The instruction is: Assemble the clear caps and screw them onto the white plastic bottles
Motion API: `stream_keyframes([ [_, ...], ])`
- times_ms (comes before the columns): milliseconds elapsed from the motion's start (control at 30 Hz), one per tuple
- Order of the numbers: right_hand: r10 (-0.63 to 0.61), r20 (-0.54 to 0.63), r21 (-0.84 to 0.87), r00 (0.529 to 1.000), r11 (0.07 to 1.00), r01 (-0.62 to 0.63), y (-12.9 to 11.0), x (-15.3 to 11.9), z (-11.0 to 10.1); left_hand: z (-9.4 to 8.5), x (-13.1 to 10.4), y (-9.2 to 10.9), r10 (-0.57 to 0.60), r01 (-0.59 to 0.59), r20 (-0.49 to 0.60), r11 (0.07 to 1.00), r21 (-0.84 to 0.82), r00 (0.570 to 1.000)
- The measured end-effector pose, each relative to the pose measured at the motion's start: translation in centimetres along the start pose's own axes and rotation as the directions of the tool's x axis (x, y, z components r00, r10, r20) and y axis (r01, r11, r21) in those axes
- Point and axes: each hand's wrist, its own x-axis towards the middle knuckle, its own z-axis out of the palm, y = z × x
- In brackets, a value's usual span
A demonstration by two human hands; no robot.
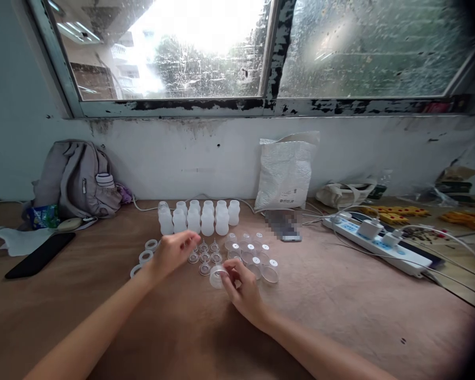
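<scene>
My R hand has a translucent collar gripped, thumb and fingers closed on its near-right edge, over the counter and on my side of the frosted bottles. Can't tell if anything's seated inside it. My L hand hangs in front of the frosted bottles, toward their left end; its fingers are bent w/ tips close together, but can't tell whether they pinch anything.

Clear teats sit upright in front of the frosted bottles, approx. mid-row. White collars lie front-left of the frosted bottles, some partly behind my L arm. Clear caps w/ white discs are front-right of the frosted bottles.

To do this bit well, IMO: keep the R grip light, on the outer edge only, so the collar doesn't flex & its opening stays free. Hold it steady w/ the opening in view. L fingers should come in from above, straight down btwn the teats, b/c they're packed tight & a sideways brush would prob. tip one. Take a teat low by its flange, not the soft tip, & keep both wrists off the rows.
</scene>
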Motion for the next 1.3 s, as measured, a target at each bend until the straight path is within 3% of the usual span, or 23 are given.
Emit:
stream_keyframes([
  [67, -0.025, 0.002, -0.014, 1.000, 1.000, 0.025, 0.1, 0.0, -0.1, -0.6, 2.4, -1.6, -0.102, 0.105, -0.057, 0.993, 0.054, 0.993],
  [167, -0.075, 0.011, -0.026, 0.997, 0.997, 0.075, 0.0, 0.1, -0.2, -0.5, 5.0, -4.3, -0.196, 0.200, -0.056, 0.976, 0.084, 0.979],
  [333, -0.121, 0.011, -0.014, 0.993, 0.992, 0.122, -0.1, 0.0, -0.5, 0.1, 6.2, -6.1, -0.261, 0.262, -0.019, 0.961, 0.094, 0.965],
  [533, -0.104, -0.013, 0.017, 0.994, 0.994, 0.104, 0.0, -0.3, -0.5, -3.4, 4.2, -2.8, -0.200, 0.208, -0.079, 0.971, 0.118, 0.977],
  [633, -0.071, -0.056, 0.021, 0.996, 0.997, 0.072, 0.2, -0.4, -0.2, -4.9, 1.1, -0.2, -0.149, 0.156, -0.062, 0.977, 0.143, 0.987],
  [700, -0.037, -0.074, 0.041, 0.997, 0.998, 0.041, 0.3, -0.4, -0.1, -4.9, -1.4, 1.4, -0.068, 0.073, -0.035, 0.983, 0.170, 0.997],
  [867, 0.087, -0.052, 0.194, 0.995, 0.978, -0.075, 0.3, -0.1, 0.2, -2.9, -6.4, 3.6, 0.003, 0.000, -0.050, 0.998, 0.058, 0.999],
  [1100, 0.241, -0.017, 0.434, 0.970, 0.876, -0.210, -0.6, 0.6, 0.1, 1.0, -8.3, 3.9, 0.030, -0.035, -0.020, 0.963, -0.266, 0.999],
  [1200, 0.256, -0.009, 0.511, 0.967, 0.832, -0.215, -0.8, 0.7, 0.1, 2.5, -8.1, 4.4, -0.056, 0.064, 0.030, 0.894, -0.444, 0.998],
  [1300, 0.243, -0.009, 0.564, 0.970, 0.802, -0.195, -1.0, 0.7, 0.0, 3.6, -7.3, 4.8, -0.128, 0.207, 0.171, 0.774, -0.599, 0.977],
])
